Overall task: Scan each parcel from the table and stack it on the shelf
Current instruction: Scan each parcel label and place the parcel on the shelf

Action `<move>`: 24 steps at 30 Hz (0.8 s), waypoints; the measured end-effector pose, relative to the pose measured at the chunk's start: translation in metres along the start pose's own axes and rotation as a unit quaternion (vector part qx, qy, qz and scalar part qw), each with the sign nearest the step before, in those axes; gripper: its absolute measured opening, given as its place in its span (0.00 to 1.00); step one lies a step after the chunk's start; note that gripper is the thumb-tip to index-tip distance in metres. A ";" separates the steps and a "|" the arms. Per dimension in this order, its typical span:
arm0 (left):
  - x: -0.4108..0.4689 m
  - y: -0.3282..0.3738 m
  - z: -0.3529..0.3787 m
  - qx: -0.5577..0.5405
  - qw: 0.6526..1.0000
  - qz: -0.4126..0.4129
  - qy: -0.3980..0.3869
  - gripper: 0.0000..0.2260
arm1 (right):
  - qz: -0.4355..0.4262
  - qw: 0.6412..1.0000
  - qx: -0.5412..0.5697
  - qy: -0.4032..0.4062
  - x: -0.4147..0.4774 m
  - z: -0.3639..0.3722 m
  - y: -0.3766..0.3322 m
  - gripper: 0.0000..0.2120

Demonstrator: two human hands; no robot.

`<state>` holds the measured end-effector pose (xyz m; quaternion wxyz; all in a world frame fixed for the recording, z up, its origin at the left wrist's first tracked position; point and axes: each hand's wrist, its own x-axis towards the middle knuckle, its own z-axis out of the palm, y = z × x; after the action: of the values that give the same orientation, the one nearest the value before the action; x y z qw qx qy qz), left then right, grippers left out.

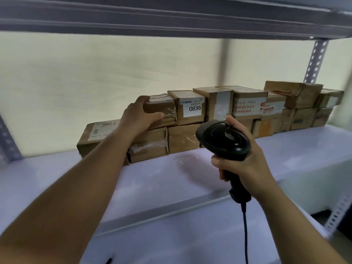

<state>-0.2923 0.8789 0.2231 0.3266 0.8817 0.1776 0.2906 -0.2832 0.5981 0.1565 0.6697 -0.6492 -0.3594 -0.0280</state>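
Note:
A small brown cardboard parcel point(164, 109) wrapped in clear tape sits on top of another parcel point(150, 145) in the row on the white shelf point(162, 180). My left hand point(140, 114) grips its left end, thumb on the front face. My right hand point(245, 155) holds a black barcode scanner point(223, 140) by its handle, in front of the row, with its cable hanging down. To the right of the gripped parcel stands one labelled 0836 point(190, 107).
Several more brown parcels point(285, 107) run in two layers along the back of the shelf to the right. One parcel point(95, 134) lies at the left end. A grey shelf board point(171, 16) spans overhead, and perforated uprights point(314, 60) stand at the right.

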 end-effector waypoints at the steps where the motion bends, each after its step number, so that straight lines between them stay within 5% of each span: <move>1: 0.001 -0.002 0.002 0.021 1.000 0.004 0.006 0.30 | 0.001 1.000 -0.003 0.003 -0.001 0.000 0.000 0.45; 8: 0.005 -0.009 0.007 0.061 0.998 0.027 0.019 0.30 | 0.003 1.000 0.001 0.022 -0.011 0.001 0.001 0.44; 14: -0.007 -0.003 0.013 0.030 0.998 0.004 0.056 0.42 | 0.003 1.000 0.006 0.029 -0.020 -0.011 -0.001 0.44; 20: -0.041 0.030 0.031 -0.010 0.980 0.057 0.188 0.37 | 0.011 0.999 -0.010 0.045 -0.039 -0.045 -0.007 0.43; 24: -0.082 0.064 0.071 -0.046 0.975 0.104 0.189 0.31 | 0.021 0.998 -0.013 0.058 -0.056 -0.079 -0.009 0.44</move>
<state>-0.3027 0.7577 0.1907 0.2953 0.8086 0.1298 0.4920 -0.2943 0.5024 0.1428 0.6813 -0.6627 -0.3057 -0.0562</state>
